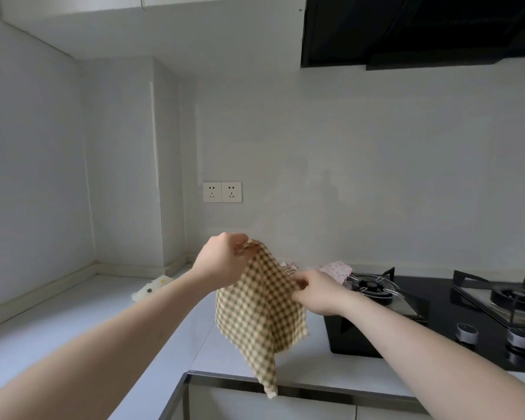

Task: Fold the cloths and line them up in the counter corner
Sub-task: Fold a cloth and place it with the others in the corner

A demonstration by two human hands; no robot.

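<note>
Holding a checked cloth [259,313] up over the grey counter [73,322], our two hands work side by side in a white-walled kitchen. Our left hand [225,259] pinches the cloth's top corner between thumb and curled fingers, raised higher than the other. Our right hand [312,294] grips the cloth's right edge lower down, fingers curled round a fold of it. The cloth, in yellow-green and cream checks, hangs in the air between and below the hands, and its lowest corner dangles past the counter's front edge.

A folded white cloth with dark and yellow dots [152,287] lies on the counter near the corner, by the foot of the boxed-in wall column. A pink patterned cloth [337,268] lies crumpled at the back of the counter, just beside the left burner of the black gas hob [437,322]; part of it is hidden behind our right hand.

A double wall socket [222,192] sits on the wall above the hands, and a black extractor hood [422,28] hangs over the hob.
</note>
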